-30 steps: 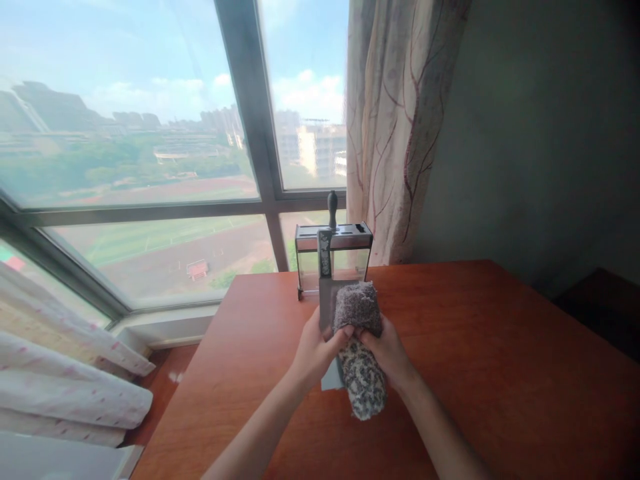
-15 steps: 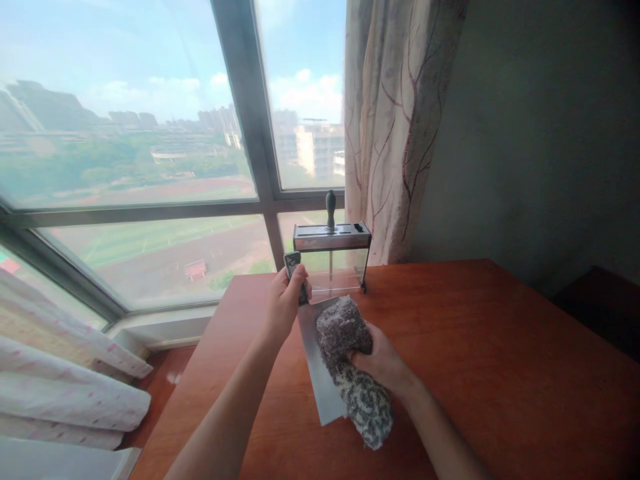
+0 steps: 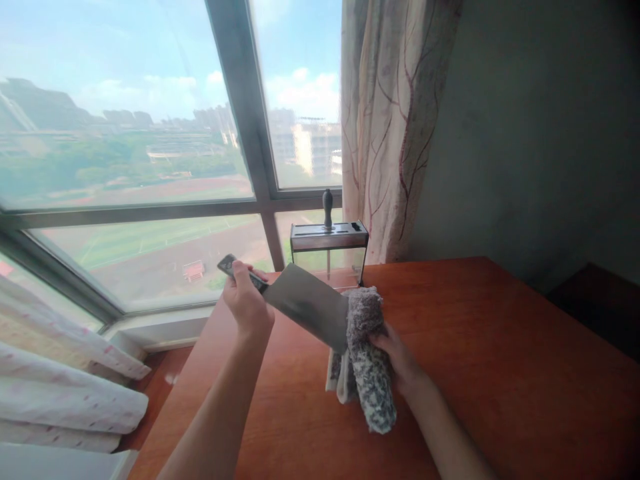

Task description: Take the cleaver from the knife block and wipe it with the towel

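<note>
My left hand (image 3: pixel 246 303) grips the dark handle of a broad steel cleaver (image 3: pixel 305 305), held above the table with the blade pointing right and slightly down. The blade's far end meets a fuzzy grey speckled cloth (image 3: pixel 367 360), which is folded around that end. My right hand (image 3: pixel 395 357) holds this cloth from the right side, with part of it hanging down towards the reddish wooden table (image 3: pixel 490 360).
A metal and clear knife holder (image 3: pixel 329 250) stands at the table's far edge by the window, with one dark handle (image 3: pixel 327 200) sticking up from it. A patterned curtain (image 3: pixel 395 127) hangs behind it. White fabric (image 3: pixel 65 393) lies at the lower left, off the table.
My left hand has swung the cleaver's handle out to the left and raised it, so the blade now lies nearly level. The cloth has shifted from the blade's face to its far end.
</note>
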Motion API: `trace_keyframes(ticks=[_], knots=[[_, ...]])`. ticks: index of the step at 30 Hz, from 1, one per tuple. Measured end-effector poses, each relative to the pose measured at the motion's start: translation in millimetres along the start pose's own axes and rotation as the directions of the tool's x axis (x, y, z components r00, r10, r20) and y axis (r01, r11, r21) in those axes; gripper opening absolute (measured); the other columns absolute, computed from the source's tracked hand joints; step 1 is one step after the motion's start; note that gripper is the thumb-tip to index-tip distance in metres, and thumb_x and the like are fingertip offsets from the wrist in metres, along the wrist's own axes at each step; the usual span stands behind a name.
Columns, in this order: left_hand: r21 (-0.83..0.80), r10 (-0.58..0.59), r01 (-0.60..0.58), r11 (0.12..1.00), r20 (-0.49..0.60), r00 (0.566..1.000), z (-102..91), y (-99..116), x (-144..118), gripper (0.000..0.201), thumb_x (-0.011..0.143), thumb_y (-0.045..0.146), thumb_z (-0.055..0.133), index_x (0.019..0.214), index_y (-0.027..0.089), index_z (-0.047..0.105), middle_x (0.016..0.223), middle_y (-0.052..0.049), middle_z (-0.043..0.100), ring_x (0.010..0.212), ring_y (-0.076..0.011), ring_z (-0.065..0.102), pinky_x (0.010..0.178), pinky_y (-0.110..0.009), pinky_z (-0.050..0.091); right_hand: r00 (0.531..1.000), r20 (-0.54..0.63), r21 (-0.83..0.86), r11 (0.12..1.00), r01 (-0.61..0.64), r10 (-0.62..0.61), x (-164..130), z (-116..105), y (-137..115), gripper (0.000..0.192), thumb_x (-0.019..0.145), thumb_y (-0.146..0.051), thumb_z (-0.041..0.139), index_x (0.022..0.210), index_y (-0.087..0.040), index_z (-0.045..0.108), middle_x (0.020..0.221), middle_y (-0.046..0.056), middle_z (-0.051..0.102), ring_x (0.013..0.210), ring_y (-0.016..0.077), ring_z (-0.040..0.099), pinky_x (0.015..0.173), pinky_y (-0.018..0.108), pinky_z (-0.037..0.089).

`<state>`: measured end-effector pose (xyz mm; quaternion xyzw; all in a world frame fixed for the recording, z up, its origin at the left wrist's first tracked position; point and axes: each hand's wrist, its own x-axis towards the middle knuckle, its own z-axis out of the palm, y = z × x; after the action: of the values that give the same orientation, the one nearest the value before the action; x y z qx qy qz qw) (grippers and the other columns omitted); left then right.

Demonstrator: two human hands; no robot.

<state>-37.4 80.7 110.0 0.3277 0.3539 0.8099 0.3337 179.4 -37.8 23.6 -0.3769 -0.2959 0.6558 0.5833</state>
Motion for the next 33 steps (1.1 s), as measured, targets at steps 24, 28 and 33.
trace_keyframes(ticks=[24,28,33], knots=[[0.313,-0.570,0.478,0.820,0.517,0.638,-70.0,0,-16,0.047,0.081,0.042,0.060,0.044,0.017,0.043,0.048,-0.005,0.058,0.041,-0.0120,0.051,0.039,-0.022,0.032,0.970,-0.214,-0.003,0.993,0.115,-0.113,13,-25,-19,0.022,0.067,-0.033,0.072,0.083,-0.019,0.066,0.072,0.000,0.071,0.062,0.0186,0.064,0.059,0.030,0.050],[0.308,-0.553,0.461,0.832,0.507,0.661,-71.3,-6,-16,0.039,0.082,0.043,0.057,0.054,0.015,0.053,0.048,-0.004,0.059,0.040,-0.0125,0.051,0.039,-0.022,0.033,0.960,-0.262,0.076,0.989,0.123,-0.099,17,-33,-20,0.024,0.070,-0.040,0.069,0.084,-0.020,0.066,0.072,0.000,0.071,0.064,0.0190,0.065,0.060,0.030,0.051],[0.338,-0.556,0.441,0.831,0.519,0.649,-68.8,-8,-19,0.036,0.082,0.043,0.056,0.061,0.014,0.055,0.049,-0.003,0.060,0.041,-0.0119,0.051,0.039,-0.021,0.033,0.928,-0.342,0.125,0.972,0.199,-0.146,21,-33,-17,0.028,0.065,-0.039,0.072,0.085,-0.020,0.066,0.075,0.000,0.072,0.063,0.0184,0.065,0.059,0.029,0.051]])
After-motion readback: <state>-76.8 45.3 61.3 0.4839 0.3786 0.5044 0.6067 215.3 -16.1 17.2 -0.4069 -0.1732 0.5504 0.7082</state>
